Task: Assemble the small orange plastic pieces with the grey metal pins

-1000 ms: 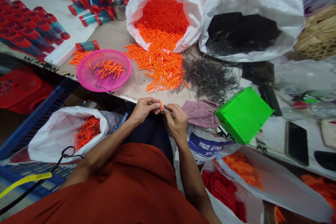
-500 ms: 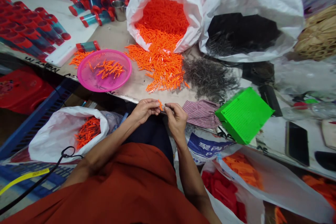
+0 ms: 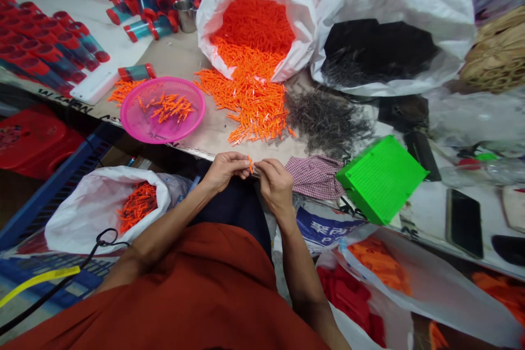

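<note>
Slippage could drop our orange piece (image 3: 251, 164), pinched in our left hand (image 3: 227, 171) by the table's (image 3: 213, 134) near edge, if our right hand (image 3: 276, 183), drawn to a pinch on what we cannot tell, pushes crookedly.

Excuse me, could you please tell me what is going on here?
A person's left hand pinches a small orange piece, with the right hand close beside it; what the right fingertips hold is too small to tell. Beyond the hands, loose orange pieces and dark thin pieces lie heaped before two open sacks. A pink basket holds more orange pieces.
</note>
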`<state>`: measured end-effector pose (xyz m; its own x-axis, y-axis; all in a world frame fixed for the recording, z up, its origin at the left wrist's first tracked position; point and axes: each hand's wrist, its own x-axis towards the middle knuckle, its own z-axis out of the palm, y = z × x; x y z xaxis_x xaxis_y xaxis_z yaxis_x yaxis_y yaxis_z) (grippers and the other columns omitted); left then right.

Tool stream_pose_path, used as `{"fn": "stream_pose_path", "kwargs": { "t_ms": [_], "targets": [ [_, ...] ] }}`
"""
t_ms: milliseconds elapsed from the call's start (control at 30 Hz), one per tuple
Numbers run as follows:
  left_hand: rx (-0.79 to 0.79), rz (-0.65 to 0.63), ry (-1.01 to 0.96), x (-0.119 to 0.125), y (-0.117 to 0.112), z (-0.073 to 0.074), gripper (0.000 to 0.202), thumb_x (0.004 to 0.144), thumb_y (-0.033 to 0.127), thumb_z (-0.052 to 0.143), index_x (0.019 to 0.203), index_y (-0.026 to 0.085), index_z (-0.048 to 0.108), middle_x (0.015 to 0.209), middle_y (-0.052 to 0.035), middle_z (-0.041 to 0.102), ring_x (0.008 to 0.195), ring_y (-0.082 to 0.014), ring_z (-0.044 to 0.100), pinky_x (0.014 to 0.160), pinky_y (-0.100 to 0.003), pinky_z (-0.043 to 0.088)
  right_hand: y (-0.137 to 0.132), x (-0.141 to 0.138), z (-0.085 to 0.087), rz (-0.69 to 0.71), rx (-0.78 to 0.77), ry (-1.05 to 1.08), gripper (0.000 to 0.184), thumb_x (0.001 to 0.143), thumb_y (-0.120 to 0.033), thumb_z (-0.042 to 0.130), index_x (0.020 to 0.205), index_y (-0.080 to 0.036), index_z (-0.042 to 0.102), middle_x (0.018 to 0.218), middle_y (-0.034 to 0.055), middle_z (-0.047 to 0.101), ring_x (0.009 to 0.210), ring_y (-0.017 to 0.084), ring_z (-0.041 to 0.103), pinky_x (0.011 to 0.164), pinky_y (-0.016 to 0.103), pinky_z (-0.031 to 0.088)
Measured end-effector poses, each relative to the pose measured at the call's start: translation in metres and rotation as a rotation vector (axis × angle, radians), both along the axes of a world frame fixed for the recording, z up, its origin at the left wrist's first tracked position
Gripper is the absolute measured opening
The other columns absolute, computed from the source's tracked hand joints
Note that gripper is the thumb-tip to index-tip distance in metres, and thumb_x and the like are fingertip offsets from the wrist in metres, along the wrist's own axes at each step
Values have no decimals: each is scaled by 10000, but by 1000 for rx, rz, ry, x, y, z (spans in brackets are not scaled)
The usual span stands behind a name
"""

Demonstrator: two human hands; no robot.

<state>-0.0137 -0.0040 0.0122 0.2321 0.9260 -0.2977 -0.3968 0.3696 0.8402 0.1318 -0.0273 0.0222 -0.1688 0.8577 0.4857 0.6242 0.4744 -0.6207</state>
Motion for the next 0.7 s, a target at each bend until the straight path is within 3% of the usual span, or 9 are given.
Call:
{"fn": "stream_pose_path", "kwargs": {
  "t_ms": [100,233,400,700],
  "targets": [
    [52,7,38,1,0,3,253,568,276,765,697,104,633,533,-8,627,459,-98,570,483,-219,461,-2,-3,-1,-124,21,110,147,861,-198,496,868,-206,643,819,52,647,788,174,608,724,313,494],
    [46,132,23,-2,5,7,276,554,299,767,698,116,620,529,7,620,457,-98,571,483,-220,465,-2,0,-1,-184,-23,229,168,851,-192,499,898,-216,658,797,30,658,750,158,612,689,291,488],
    [65,123,13,-7,8,12,275,553,299,771,699,117,628,534,9,620,462,-101,578,484,-221,472,6,3,2,-65,-219,323,154,825,-214,532,865,-203,680,821,32,676,769,160,624,686,285,485],
    [179,118,53,-10,-1,12,204,594,286,749,691,123,674,549,-3,629,491,-106,579,502,-226,475,11,-11,12,80,-417,503,95,740,-271,643,757,-186,682,719,-4,642,654,123,584,603,242,460]
  ]
}}
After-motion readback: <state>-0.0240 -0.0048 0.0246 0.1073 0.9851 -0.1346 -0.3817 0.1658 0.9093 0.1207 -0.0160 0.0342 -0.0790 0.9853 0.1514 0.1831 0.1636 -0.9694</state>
